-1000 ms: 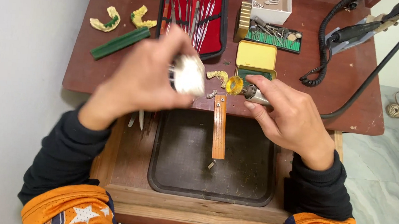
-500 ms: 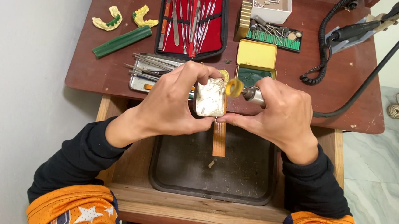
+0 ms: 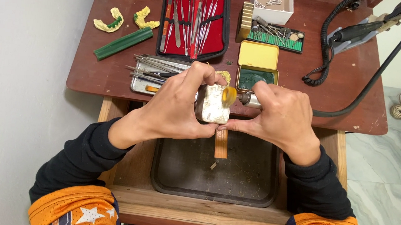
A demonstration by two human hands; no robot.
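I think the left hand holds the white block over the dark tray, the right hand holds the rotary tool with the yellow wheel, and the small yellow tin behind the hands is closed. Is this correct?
Not quite: the head view shows the small yellow tin open, its lid raised and green material inside. The rest stands: the left hand holds the white block, the right hand the rotary tool with the yellow wheel.

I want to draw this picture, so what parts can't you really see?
Head view, the only one:
- The white block: its sides are hidden by the left hand and right hand.
- The yellow wheel: blurred, its edge unclear.
- The handpiece: mostly covered by the right hand.
- The white box: cut off by the top edge.
- The burs in the green rack: too small to tell apart.
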